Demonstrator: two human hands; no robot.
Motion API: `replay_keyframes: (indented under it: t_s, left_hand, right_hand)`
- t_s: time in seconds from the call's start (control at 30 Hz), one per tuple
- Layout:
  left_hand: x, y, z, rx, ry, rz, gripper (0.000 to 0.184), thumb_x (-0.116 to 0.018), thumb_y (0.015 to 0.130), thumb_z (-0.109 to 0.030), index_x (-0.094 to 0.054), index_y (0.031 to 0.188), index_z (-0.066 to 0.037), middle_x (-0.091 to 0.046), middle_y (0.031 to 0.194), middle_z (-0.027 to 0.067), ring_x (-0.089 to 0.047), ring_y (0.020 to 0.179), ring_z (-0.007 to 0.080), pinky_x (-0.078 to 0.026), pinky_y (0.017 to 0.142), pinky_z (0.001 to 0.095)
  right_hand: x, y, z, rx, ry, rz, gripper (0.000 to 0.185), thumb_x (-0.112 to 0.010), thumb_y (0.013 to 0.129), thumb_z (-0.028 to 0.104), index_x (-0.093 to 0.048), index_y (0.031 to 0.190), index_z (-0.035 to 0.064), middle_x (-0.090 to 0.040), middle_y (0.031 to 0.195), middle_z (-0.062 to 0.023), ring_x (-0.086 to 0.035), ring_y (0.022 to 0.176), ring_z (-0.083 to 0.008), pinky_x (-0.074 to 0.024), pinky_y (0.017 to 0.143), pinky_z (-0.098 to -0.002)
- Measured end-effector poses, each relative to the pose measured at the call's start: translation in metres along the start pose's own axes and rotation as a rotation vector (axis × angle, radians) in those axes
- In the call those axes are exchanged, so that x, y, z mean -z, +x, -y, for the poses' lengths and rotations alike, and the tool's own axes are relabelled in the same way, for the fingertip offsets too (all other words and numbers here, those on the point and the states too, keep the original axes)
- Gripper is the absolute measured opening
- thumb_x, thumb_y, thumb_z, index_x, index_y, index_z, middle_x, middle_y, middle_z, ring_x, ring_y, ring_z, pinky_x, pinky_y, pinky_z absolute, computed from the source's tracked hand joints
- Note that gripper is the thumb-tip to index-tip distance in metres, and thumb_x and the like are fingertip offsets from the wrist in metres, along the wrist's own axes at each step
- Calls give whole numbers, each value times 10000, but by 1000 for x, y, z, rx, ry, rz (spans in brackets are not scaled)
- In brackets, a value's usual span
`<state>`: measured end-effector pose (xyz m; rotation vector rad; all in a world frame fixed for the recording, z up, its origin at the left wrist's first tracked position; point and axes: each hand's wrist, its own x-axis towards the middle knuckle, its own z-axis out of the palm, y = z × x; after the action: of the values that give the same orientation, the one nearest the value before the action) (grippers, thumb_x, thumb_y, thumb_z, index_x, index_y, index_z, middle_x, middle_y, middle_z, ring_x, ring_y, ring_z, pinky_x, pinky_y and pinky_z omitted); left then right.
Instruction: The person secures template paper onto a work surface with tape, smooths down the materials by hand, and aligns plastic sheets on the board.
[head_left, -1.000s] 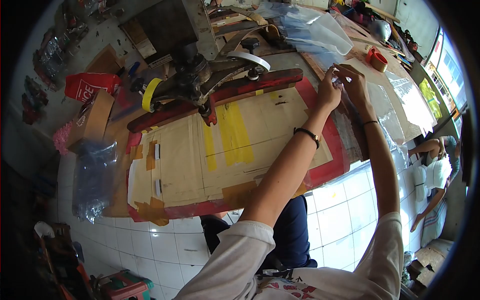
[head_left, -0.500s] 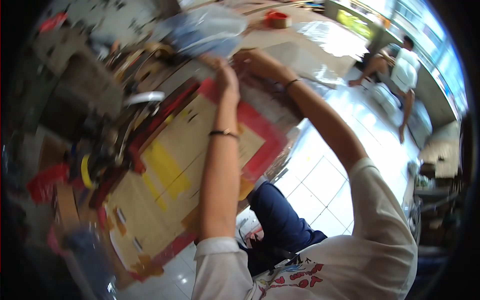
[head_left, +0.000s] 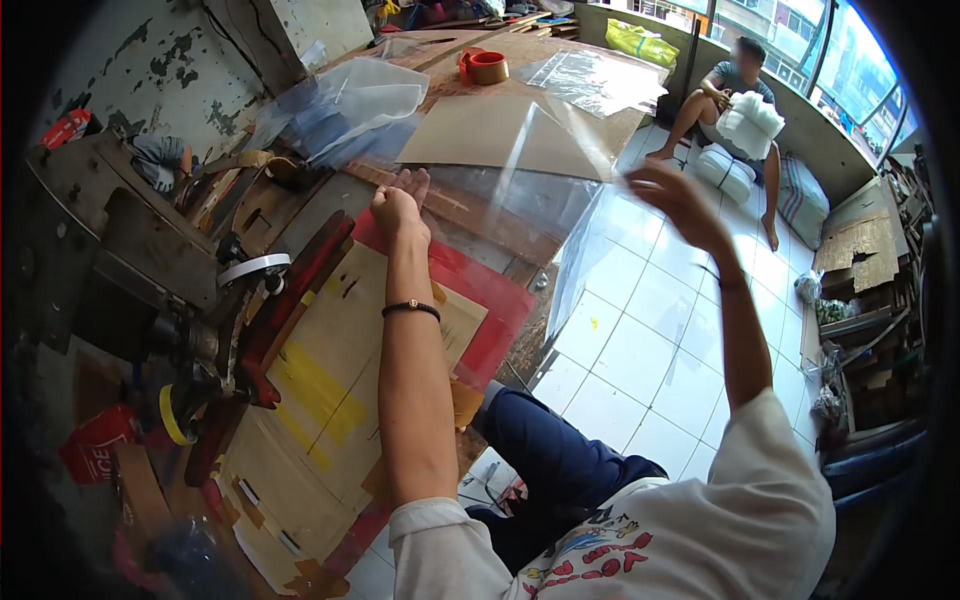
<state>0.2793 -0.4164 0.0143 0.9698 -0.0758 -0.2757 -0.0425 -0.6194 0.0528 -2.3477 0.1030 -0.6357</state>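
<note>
My left hand point(head_left: 403, 208) is over the right end of the work board, palm partly up, its fingers loosely bent and apart, with nothing visible in it. My right hand point(head_left: 678, 200) is raised over the tiled floor, away from the left; its fingers are smeared by motion. Clear plastic film point(head_left: 510, 205) lies or hangs between the hands; whether either touches it cannot be made out. Below my left hand is the red-edged board point(head_left: 500, 300) with a tan sheet point(head_left: 375, 310) and yellow tape strips point(head_left: 318, 385). A brown sheet point(head_left: 470, 135) lies beyond.
A black machine with a red bar point(head_left: 300, 290) stands at the left. Crumpled clear plastic point(head_left: 350, 105) and red tape rolls point(head_left: 485, 68) lie on the far table. A seated person point(head_left: 740, 85) holds a white bundle point(head_left: 750, 125) near the windows. Boards are stacked at right.
The view has turned right, bringing the seated person higher in view. My hands, close together before, have moved widely apart, the right one swinging out over the floor.
</note>
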Motion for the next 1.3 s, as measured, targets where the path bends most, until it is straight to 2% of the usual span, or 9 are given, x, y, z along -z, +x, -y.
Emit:
replay_keyframes:
  t_s: [0.23,0.33,0.47,0.57,0.67,0.87,0.97,1.17,1.3]
  left_hand:
    - [-5,-7,3,-99,-32,-126,362,-148,997,-46,-295,1314,49,-455,1351,251,-614,1099,351,-581,962,405]
    - [0,-5,8,-196,15,-168,392,-216,984,-52,-246,1351,85,-468,1335,274,-588,1127,388,-578,936,414]
    - [2,4,7,-601,788,-193,684,-478,897,-153,-140,1436,98,-290,1418,363,-400,1275,494,-404,1021,549]
    - [-7,3,9,-1145,1381,-70,822,-685,789,-270,-264,1414,59,-258,1396,441,-245,1327,554,-200,1081,651]
    - [-33,-74,-50,-895,1394,673,451,-695,865,-320,-613,1193,-21,-647,1124,229,-611,1109,348,-478,964,412]
    - [22,-283,-88,-369,1212,1336,578,-673,879,-383,-522,1341,-69,-618,1231,182,-611,1079,323,-453,966,407]
    - [112,-342,-38,-291,968,1346,499,-610,908,-353,-535,1296,-49,-619,1179,225,-634,1038,347,-492,873,452]
    - [301,-479,64,418,1637,308,578,-554,929,-522,-591,1157,8,-694,898,221,-666,894,414,-533,744,477]
    - [305,-519,83,461,1427,219,713,-430,966,-579,-460,1333,32,-677,935,266,-662,907,419,-522,811,479]
  right_hand:
    - [117,-450,-238,-613,103,-1281,399,-463,1029,260,-416,1378,75,-559,1263,-92,-560,1169,-194,-511,874,-305]
    - [70,-593,-231,-1013,82,-1183,768,-617,753,136,-304,1432,-42,-482,1299,-150,-441,1217,-282,-336,1072,-408]
    - [-19,-563,-162,-1344,-147,-895,290,-460,1035,277,-511,1215,55,-617,1149,-93,-586,1085,-158,-471,849,-261]
    - [-81,-516,-194,-1014,-154,-808,225,-452,1036,223,-521,1115,24,-623,1092,-156,-590,1033,-237,-454,913,-334]
    - [-122,-392,-157,-759,-98,-410,229,-458,1020,119,-522,1178,-34,-615,1165,-186,-606,1079,-236,-469,921,-338]
    - [-176,-198,-2,13,173,408,181,-612,894,-27,-618,1070,12,-715,1033,-114,-690,955,-233,-532,799,-328]
    - [-184,-156,60,325,365,704,200,-628,825,-28,-643,1012,44,-687,1020,-158,-656,917,-373,-543,786,-382]
    - [-192,-126,135,255,507,986,114,-598,886,-33,-621,996,-18,-743,976,-90,-708,864,-217,-535,775,-322]
    - [-206,-114,164,368,454,1141,93,-576,887,-44,-554,973,-16,-743,943,-121,-700,794,-217,-524,728,-305]
